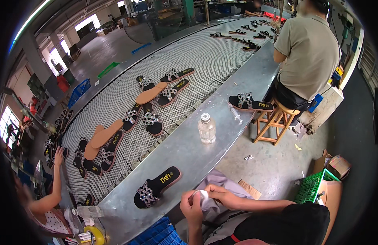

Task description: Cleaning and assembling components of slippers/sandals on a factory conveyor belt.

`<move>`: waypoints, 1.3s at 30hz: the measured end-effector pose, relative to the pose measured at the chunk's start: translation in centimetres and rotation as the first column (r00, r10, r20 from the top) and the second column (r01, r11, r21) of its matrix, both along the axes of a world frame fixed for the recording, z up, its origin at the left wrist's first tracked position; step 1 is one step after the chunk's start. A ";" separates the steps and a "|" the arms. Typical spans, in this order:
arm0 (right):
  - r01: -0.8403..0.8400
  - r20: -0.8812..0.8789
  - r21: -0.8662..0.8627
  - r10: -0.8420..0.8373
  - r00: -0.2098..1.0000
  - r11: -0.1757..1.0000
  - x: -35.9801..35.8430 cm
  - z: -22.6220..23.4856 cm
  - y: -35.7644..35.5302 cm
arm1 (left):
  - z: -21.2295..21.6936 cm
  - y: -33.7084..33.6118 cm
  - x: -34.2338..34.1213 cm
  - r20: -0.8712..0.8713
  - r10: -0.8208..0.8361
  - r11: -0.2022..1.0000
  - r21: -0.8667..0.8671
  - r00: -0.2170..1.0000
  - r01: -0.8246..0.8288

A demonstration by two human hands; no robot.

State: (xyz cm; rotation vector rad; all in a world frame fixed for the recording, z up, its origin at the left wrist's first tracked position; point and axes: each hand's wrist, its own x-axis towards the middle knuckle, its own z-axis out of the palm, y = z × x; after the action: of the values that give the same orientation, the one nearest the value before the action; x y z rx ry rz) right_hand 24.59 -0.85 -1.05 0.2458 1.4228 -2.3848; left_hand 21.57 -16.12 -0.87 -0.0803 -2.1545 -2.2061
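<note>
Both hands are together over my lap, just off the metal ledge's near edge. Between their fingertips is a small white piece of cloth or tissue [203, 194]. My left hand [191, 209] pinches one side of it, and my right hand [222, 197] grips the other with bent fingers. To the left of my hands, a black slide sandal [158, 188] with jewelled straps lies on the metal ledge [156, 163]. Farther along the ledge stands a clear bottle [207, 130] with a white cap. Beyond it lie a syringe [235, 114] and another jewelled sandal [249, 102].
A perforated conveyor [127, 85] carries several sandals and tan soles [107, 134]. One co-worker sits on a wooden stool [275, 122] at the far right; another person's arm [52, 192] reaches at the left. Blue crate [160, 233] below the ledge; green basket [313, 188] at right.
</note>
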 end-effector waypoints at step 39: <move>0.558 -0.558 0.639 -0.181 0.810 0.529 -12.7 9.2 17.5 | 6.0 14.3 -16.0 -0.251 -0.246 0.939 -0.299 0.936 0.167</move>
State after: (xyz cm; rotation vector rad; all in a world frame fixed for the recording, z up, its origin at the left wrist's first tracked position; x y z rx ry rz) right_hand 11.84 16.67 8.18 0.2711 2.8877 -1.9717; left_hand 5.59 -1.84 5.15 -0.6285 -2.3524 -1.8271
